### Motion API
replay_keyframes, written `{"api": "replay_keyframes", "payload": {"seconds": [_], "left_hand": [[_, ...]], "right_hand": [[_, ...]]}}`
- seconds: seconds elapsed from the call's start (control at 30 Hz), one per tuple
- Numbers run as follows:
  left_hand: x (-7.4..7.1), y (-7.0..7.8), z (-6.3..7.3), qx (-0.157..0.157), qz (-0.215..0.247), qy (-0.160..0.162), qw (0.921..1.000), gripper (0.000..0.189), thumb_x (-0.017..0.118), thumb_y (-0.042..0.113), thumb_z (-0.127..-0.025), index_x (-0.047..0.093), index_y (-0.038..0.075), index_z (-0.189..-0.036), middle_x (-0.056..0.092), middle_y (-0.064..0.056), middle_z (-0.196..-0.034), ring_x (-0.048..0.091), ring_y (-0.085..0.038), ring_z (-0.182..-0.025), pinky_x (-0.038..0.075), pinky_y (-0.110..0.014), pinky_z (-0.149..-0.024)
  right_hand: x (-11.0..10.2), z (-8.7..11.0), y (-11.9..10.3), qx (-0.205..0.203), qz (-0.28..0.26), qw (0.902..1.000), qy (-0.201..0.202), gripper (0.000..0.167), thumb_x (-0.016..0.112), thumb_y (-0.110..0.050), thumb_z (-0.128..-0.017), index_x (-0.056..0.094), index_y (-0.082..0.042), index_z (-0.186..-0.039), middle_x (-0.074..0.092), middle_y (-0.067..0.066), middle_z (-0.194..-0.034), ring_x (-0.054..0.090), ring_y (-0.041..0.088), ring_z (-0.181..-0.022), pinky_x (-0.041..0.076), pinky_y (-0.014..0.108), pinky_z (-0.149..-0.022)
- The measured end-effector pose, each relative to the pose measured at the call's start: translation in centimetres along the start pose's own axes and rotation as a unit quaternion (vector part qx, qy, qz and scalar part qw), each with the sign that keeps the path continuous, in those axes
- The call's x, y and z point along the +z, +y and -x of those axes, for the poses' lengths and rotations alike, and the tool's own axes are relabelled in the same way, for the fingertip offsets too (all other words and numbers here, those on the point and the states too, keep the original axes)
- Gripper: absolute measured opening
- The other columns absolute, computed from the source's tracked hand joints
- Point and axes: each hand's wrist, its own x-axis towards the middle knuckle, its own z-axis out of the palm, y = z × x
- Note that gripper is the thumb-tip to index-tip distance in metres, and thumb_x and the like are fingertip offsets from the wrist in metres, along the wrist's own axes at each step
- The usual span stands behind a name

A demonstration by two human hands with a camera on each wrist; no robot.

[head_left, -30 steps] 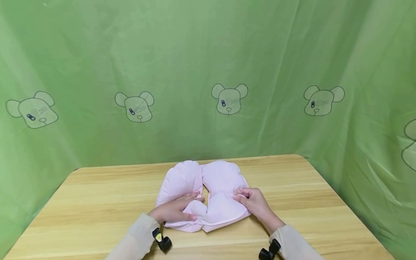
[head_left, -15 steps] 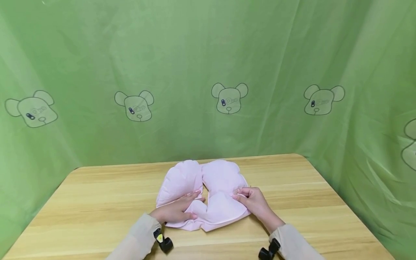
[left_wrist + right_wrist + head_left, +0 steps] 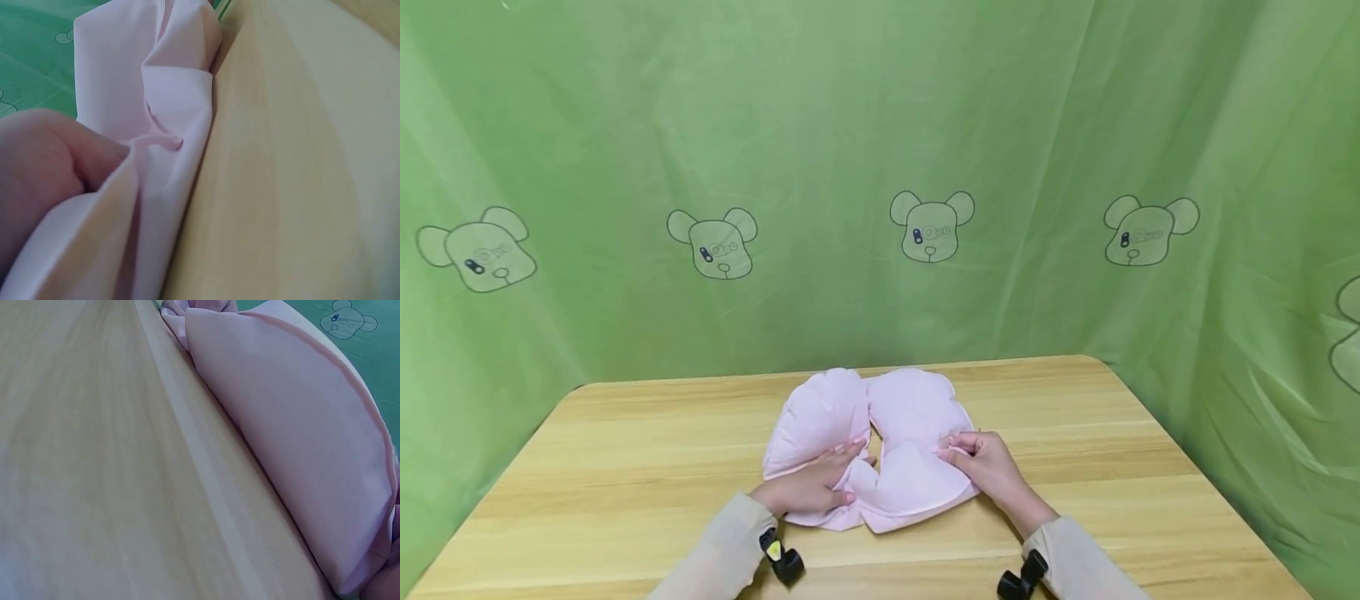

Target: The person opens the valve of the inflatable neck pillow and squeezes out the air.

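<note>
A pale pink puffy cushion (image 3: 917, 417) lies on the wooden table, its two lobes parted by a narrow slot in the middle. My left hand (image 3: 812, 483) rests on the near part of the left lobe, fingers extended and thumb apart. In the left wrist view, part of that hand (image 3: 44, 169) is behind a fold of the pink fabric (image 3: 162, 162). At the right edge, my right hand (image 3: 988, 467) pinches the fabric between thumb and fingers. The right wrist view shows mostly the cushion's near side (image 3: 294, 425), with only a bit of the hand at the border.
The wooden table (image 3: 647, 467) has rounded far corners. Behind it hangs a green curtain (image 3: 820, 125) printed with bear heads. Small black wrist devices (image 3: 784, 562) sit at both beige sleeves (image 3: 718, 554).
My left hand has shifted very slightly to the right, bunching the near left fabric a little. The right hand keeps its pinch in the same place.
</note>
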Motion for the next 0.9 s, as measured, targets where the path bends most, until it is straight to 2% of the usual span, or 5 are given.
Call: {"api": "replay_keyframes", "payload": {"seconds": [0.23,0.43,0.7,0.83,0.9], "left_hand": [[0.0,0.3,-0.1,-0.006,0.004,0.0,1.0,0.063,0.049,0.018,-0.094,0.022,-0.002,-0.147,0.012,-0.02,-0.155,0.011,-0.033,-0.143,0.01,-0.046,-0.116],[0.0,0.4,-0.1,-0.006,-0.006,-0.005,1.0,0.059,0.048,0.017,-0.095,0.027,0.001,-0.147,0.011,-0.019,-0.156,0.011,-0.033,-0.143,0.009,-0.046,-0.116],[0.7,-0.7,-0.4,0.008,-0.016,0.008,0.9998,0.059,0.045,0.021,-0.096,0.024,0.006,-0.149,0.008,-0.016,-0.157,0.008,-0.03,-0.144,0.008,-0.044,-0.116],[0.3,-0.1,-0.1,0.015,-0.007,0.004,0.9999,0.059,0.045,0.02,-0.096,0.024,0.001,-0.148,0.01,-0.021,-0.155,0.01,-0.034,-0.143,0.008,-0.048,-0.116],[0.2,0.2,0.0,0.008,-0.004,0.0,1.0,0.06,0.045,0.02,-0.096,0.023,0.001,-0.148,0.01,-0.021,-0.155,0.009,-0.034,-0.143,0.007,-0.047,-0.116]], "right_hand": [[0.1,-0.1,0.0,0.004,0.003,1.0,0.003,0.015,0.072,-0.002,-0.081,0.07,0.01,-0.088,0.068,0.003,-0.078,0.055,0.0,-0.066,0.046,0.015,-0.051],[0.1,-0.2,0.2,0.01,0.009,0.9999,0.007,0.015,0.072,-0.003,-0.08,0.07,0.01,-0.089,0.069,0.006,-0.08,0.054,0.0,-0.066,0.046,0.015,-0.052],[0.0,-0.1,-0.2,0.016,0.007,0.9998,0.004,0.015,0.071,-0.003,-0.081,0.07,0.01,-0.089,0.068,0.006,-0.079,0.054,0.001,-0.065,0.046,0.015,-0.05],[0.0,0.0,-0.3,0.018,0.005,0.9998,0.001,0.015,0.072,-0.003,-0.081,0.07,0.01,-0.089,0.069,0.007,-0.08,0.054,0.001,-0.065,0.046,0.015,-0.051],[0.0,0.0,-0.3,0.021,0.005,0.9998,0.0,0.015,0.072,-0.003,-0.081,0.07,0.01,-0.088,0.069,0.007,-0.08,0.054,0.001,-0.066,0.045,0.015,-0.051]]}}
